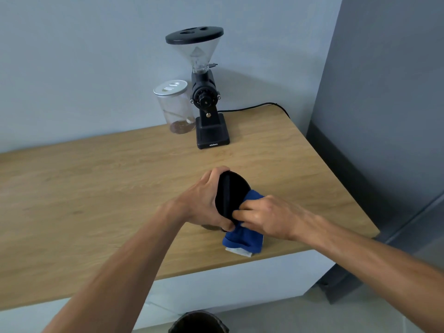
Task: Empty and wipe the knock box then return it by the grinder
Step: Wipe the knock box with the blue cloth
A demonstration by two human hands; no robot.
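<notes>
The black round knock box (231, 192) is tilted on its side above the wooden counter (96, 188), its mouth facing right with the knock bar across it. My left hand (204, 203) grips its wall from the left. My right hand (269, 216) presses a blue cloth (242, 234) into the box's mouth; the rest of the cloth hangs down onto the counter. The black coffee grinder (209, 92) with a clear hopper stands at the back of the counter, well beyond both hands.
A clear jar (174, 106) with a silver lid stands left of the grinder. The grinder's black cable (254, 107) runs right along the wall. A grey cabinet (384, 116) borders the counter's right side. A dark bin (199, 323) sits on the floor below the counter edge.
</notes>
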